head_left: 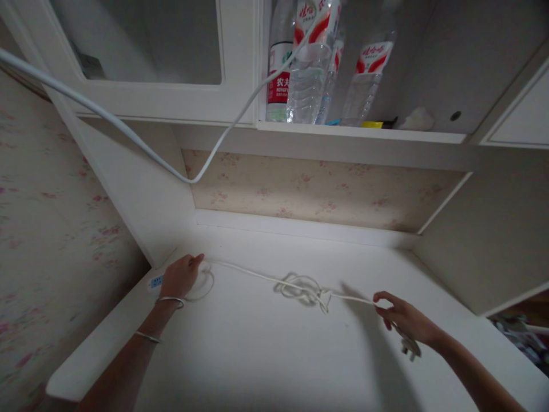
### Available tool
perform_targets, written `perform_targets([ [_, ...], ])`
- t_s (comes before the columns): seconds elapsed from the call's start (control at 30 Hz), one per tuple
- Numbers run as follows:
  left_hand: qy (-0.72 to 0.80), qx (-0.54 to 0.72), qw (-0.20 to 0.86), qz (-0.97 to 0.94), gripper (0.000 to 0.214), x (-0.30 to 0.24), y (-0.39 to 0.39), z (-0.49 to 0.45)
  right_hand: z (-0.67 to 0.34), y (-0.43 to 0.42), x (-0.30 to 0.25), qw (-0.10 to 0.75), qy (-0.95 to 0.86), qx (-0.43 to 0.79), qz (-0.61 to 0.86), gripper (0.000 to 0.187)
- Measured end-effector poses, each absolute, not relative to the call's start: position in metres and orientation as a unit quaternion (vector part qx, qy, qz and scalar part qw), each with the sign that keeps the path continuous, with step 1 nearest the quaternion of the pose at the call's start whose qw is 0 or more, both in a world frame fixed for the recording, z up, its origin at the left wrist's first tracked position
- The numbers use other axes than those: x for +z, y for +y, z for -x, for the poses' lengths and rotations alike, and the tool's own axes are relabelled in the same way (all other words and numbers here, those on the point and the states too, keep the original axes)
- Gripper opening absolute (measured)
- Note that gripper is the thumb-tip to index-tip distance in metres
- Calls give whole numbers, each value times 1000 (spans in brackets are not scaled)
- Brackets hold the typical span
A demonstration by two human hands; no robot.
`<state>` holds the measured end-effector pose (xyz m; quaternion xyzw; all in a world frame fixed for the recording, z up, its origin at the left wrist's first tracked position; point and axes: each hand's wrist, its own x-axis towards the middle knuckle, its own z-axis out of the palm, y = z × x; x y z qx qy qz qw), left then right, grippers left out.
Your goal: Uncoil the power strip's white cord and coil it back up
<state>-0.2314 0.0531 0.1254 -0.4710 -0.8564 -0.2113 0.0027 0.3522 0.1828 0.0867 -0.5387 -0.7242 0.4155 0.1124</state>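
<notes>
Across the surface (257, 349), 1 white cord (253, 273) is strung between the 2 hands, its long axis running left to right and sloping slightly toward the person at the right end. A loose tangle (319, 294) of the cord lies along this line, nearer the right hand (398, 317) than the left hand (182, 273): leftward of the former, rightward of the latter. The right hand is clamped on the cord between thumb and finger; 1 plug (410, 347) hangs just below it. The left hand appears closed on the cord, though its contact is partly hidden. 1 socket strip (156, 281) lies just beside the left wrist. Overhead, 1 pale cable (193, 181) sags in front of a shelf (412, 135) holding bottles (309, 86).
</notes>
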Motion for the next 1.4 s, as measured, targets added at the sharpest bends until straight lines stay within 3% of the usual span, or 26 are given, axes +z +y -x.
perform_targets([
  [0.17,-811,-414,-124,395,44,135,73,206,-339,137,127,129,-667,563,471,22],
  [0.3,-743,-499,-240,377,44,150,80,171,-309,109,172,113,-663,641,371,30],
  [0.43,-530,-614,-461,358,38,172,77,140,-277,93,197,39,-711,625,320,25],
  [0.53,-469,-590,-536,380,39,184,75,125,-251,88,201,23,-759,558,335,24],
  [0.63,-490,-546,-527,428,41,184,76,113,-228,90,201,75,-772,511,370,44],
  [0.77,-520,-540,-444,491,49,168,82,99,-203,93,202,87,-699,652,279,35],
  [0.83,-545,-530,-400,512,52,157,86,96,-191,94,200,102,-690,665,269,36],
  [0.97,-574,-540,-424,447,59,142,90,94,-169,98,187,191,-741,543,345,29],
  [1.13,-482,-599,-494,405,38,141,83,95,-154,109,169,284,-733,448,426,38],
  [1.3,-512,-581,-468,426,48,130,74,87,-139,114,160,403,-541,587,449,43],
  [1.4,-542,-580,-426,434,50,118,72,71,-122,105,156,412,-486,664,391,39],
])
